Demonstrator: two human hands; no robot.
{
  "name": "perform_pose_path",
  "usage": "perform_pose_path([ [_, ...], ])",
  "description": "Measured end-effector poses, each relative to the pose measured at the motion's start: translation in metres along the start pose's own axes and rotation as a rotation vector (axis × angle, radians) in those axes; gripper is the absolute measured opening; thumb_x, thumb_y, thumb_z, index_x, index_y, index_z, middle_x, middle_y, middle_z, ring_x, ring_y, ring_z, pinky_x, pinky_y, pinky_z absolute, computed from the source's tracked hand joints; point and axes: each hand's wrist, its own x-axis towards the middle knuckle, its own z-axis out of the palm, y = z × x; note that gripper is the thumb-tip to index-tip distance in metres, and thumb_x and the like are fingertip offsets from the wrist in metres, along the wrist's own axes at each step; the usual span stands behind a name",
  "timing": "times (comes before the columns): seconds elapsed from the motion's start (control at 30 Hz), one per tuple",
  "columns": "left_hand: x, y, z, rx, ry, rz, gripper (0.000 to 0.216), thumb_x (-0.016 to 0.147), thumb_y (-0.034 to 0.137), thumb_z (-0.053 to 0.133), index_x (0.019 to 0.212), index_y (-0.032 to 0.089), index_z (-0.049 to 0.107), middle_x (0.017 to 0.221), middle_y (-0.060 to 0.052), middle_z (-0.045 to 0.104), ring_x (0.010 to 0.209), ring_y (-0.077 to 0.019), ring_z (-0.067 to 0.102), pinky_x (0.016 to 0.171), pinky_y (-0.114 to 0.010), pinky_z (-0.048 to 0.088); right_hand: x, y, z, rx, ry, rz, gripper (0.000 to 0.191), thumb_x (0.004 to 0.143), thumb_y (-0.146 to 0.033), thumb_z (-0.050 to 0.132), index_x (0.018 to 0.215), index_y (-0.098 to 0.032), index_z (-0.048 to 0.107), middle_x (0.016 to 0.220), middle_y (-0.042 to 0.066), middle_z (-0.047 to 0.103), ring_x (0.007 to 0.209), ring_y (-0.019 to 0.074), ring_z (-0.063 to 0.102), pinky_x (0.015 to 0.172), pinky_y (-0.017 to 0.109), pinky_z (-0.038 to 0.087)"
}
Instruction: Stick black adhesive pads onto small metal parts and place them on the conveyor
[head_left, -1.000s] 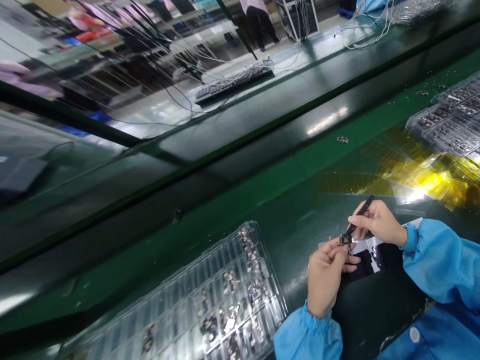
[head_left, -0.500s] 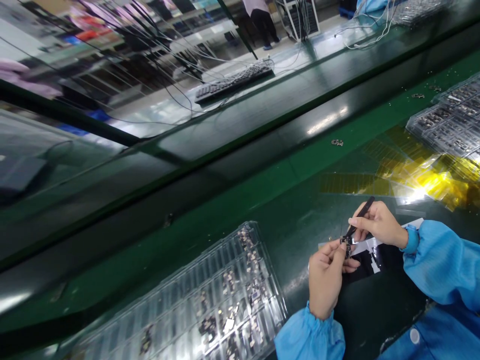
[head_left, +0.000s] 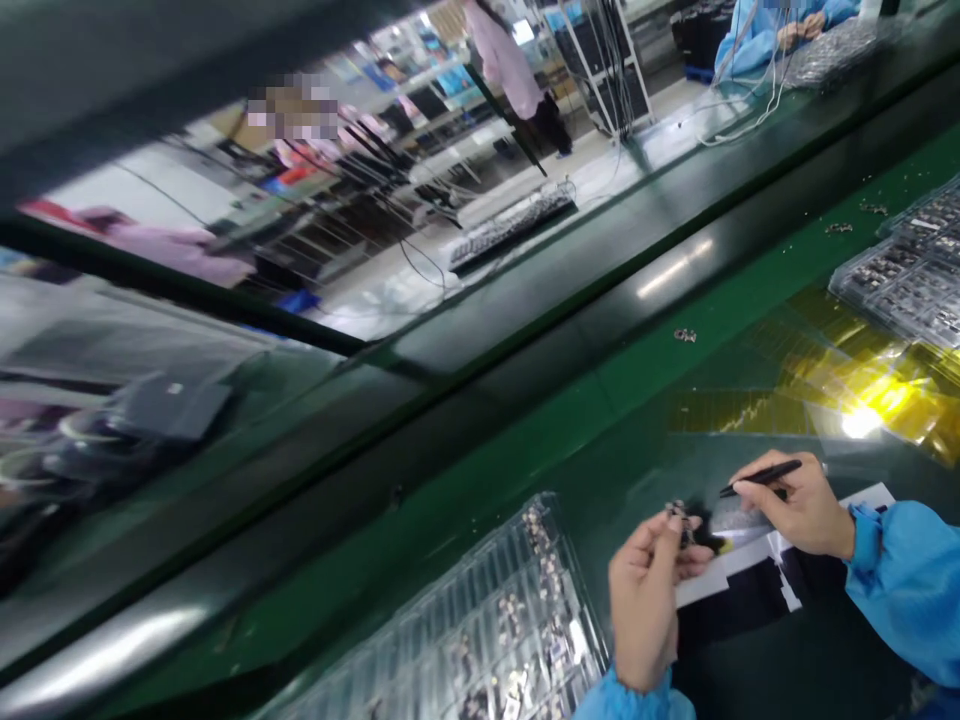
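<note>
My left hand (head_left: 643, 590) pinches a small dark circuit part (head_left: 681, 516) between thumb and fingertips, above a black-and-white sheet (head_left: 750, 580) on the green bench. A short way to its right, my right hand (head_left: 799, 510) grips black tweezers (head_left: 759, 478), whose tip points left toward the part without touching it. Both wrists wear blue sleeves. The picture is smeared by motion.
A clear plastic tray (head_left: 487, 630) with several small parts lies at the lower left of my hands. Yellow tape sheets (head_left: 817, 390) and more part trays (head_left: 907, 270) lie to the right. A loose part (head_left: 684, 335) sits on the green mat. Other people work in the background.
The view has tilted up and shifted. My right hand has drawn the tweezers away from the part to the right; my left hand still holds the part.
</note>
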Motion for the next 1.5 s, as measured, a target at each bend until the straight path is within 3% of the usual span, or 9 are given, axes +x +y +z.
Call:
perform_pose_path([
  [0.23, 0.138, 0.081, -0.047, 0.276, 0.384, 0.119, 0.019, 0.085, 0.025, 0.051, 0.096, 0.011, 0.057, 0.079, -0.004, 0.062, 0.067, -0.0121, 0.064, 0.062, -0.026, 0.053, -0.004, 0.013, 0.009, -0.061, -0.071, 0.033, 0.017, 0.082, -0.028, 0.055, 0.079, -0.017, 0.068, 0.061, 0.005, 0.065, 0.050, 0.0158, 0.060, 0.046, 0.025, 0.048],
  [0.4, 0.172, 0.113, -0.064, 0.601, 0.540, 0.156, 0.026, 0.086, 0.032, 0.053, 0.105, 0.014, 0.056, 0.100, -0.006, 0.060, 0.082, -0.0155, 0.060, 0.069, -0.034, 0.052, -0.006, 0.019, 0.012, -0.078, -0.095, 0.022, 0.017, 0.083, -0.027, 0.054, 0.081, -0.018, 0.068, 0.063, 0.005, 0.065, 0.053, 0.0173, 0.060, 0.047, 0.027, 0.046],
  [0.5, 0.157, 0.122, -0.073, 0.790, 0.581, 0.232, 0.025, 0.081, 0.029, 0.058, 0.101, 0.014, 0.059, 0.099, -0.008, 0.061, 0.089, -0.0193, 0.059, 0.080, -0.039, 0.047, -0.003, 0.019, 0.012, -0.063, -0.105, 0.033, 0.017, 0.083, -0.027, 0.053, 0.080, -0.017, 0.067, 0.062, 0.004, 0.064, 0.051, 0.0154, 0.060, 0.046, 0.025, 0.046],
  [0.6, 0.114, 0.106, -0.075, 0.912, 0.526, 0.295, 0.028, 0.075, 0.030, 0.063, 0.099, 0.015, 0.062, 0.091, -0.008, 0.064, 0.081, -0.0208, 0.060, 0.085, -0.039, 0.044, 0.002, 0.014, 0.005, -0.068, -0.063, 0.016, 0.019, 0.082, -0.028, 0.055, 0.076, -0.015, 0.067, 0.061, 0.004, 0.065, 0.048, 0.0136, 0.059, 0.046, 0.023, 0.046],
  [0.7, 0.046, 0.062, -0.063, 0.993, 0.289, 0.377, 0.027, 0.073, 0.038, 0.063, 0.094, 0.021, 0.066, 0.082, -0.002, 0.065, 0.065, -0.0171, 0.058, 0.073, -0.033, 0.048, 0.008, 0.004, -0.004, -0.009, -0.064, 0.044, 0.018, 0.079, -0.029, 0.059, 0.073, -0.013, 0.065, 0.058, 0.005, 0.064, 0.049, 0.0148, 0.062, 0.046, 0.023, 0.049],
  [0.8, -0.026, 0.009, -0.040, 1.127, -0.161, 0.751, 0.020, 0.084, 0.030, 0.049, 0.086, 0.021, 0.067, 0.079, -0.003, 0.064, 0.068, -0.0149, 0.061, 0.063, -0.025, 0.049, 0.007, -0.010, -0.010, 0.220, -0.131, 0.187, 0.021, 0.077, -0.033, 0.062, 0.074, -0.013, 0.061, 0.054, 0.003, 0.063, 0.047, 0.0144, 0.062, 0.045, 0.023, 0.052],
  [0.9, -0.069, -0.035, -0.018, 1.207, -0.189, 0.957, 0.023, 0.088, 0.021, 0.043, 0.098, 0.019, 0.064, 0.083, -0.005, 0.064, 0.071, -0.0140, 0.061, 0.061, -0.023, 0.049, -0.003, -0.021, -0.010, 0.362, -0.243, 0.306, 0.023, 0.075, -0.034, 0.065, 0.074, -0.013, 0.057, 0.050, 0.002, 0.063, 0.044, 0.0138, 0.061, 0.043, 0.023, 0.052],
  [1.1, -0.067, -0.056, 0.000, 1.393, -0.022, 0.983, 0.030, 0.087, 0.020, 0.045, 0.115, 0.015, 0.055, 0.087, -0.006, 0.061, 0.075, -0.0177, 0.059, 0.057, -0.026, 0.049, -0.011, -0.009, 0.000, 0.295, -0.339, 0.427, 0.029, 0.068, -0.038, 0.070, 0.071, -0.013, 0.054, 0.047, -0.001, 0.059, 0.041, 0.0112, 0.058, 0.042, 0.021, 0.050],
  [1.5, -0.063, -0.058, 0.000, 1.400, -0.025, 0.912, 0.031, 0.087, 0.024, 0.045, 0.116, 0.020, 0.055, 0.080, -0.002, 0.052, 0.066, -0.0150, 0.054, 0.049, -0.025, 0.043, -0.008, 0.000, 0.001, 0.098, -0.391, 0.418, 0.033, 0.067, -0.042, 0.069, 0.071, -0.014, 0.054, 0.051, 0.000, 0.057, 0.048, 0.0134, 0.060, 0.046, 0.023, 0.049],
])
